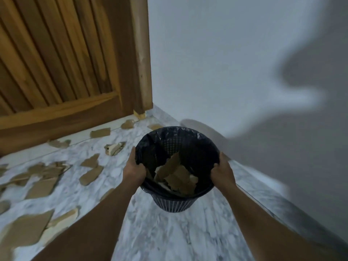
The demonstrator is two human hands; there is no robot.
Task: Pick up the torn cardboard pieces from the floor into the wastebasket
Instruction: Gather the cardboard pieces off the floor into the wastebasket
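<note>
Here, beyond our left hand (134, 169) and right hand (222, 172), a pale wall (226, 53) rises on the right-hand side. A slatted wooden door (56, 63) stands off to the left, and the two meet in a corner just past our fingers. Under our forearms spreads a grey-veined marble floor (169, 232). Between the two hands is the black mesh wastebasket (173, 204), lined with a black plastic bag (150, 140) folded over its rim. We cannot tell whether its base rests on the floor or hangs just above it. Out to the left of our left hand, torn cardboard pieces (41, 187) lie scattered over the floor, from the foot of the door down to beside our left forearm. More brown pieces (177, 176) lie inside the wastebasket, between our hands. Our left hand grips the rim on its left side, fingers curled over the bag's edge. Our right hand grips the opposite side the same way.
</note>
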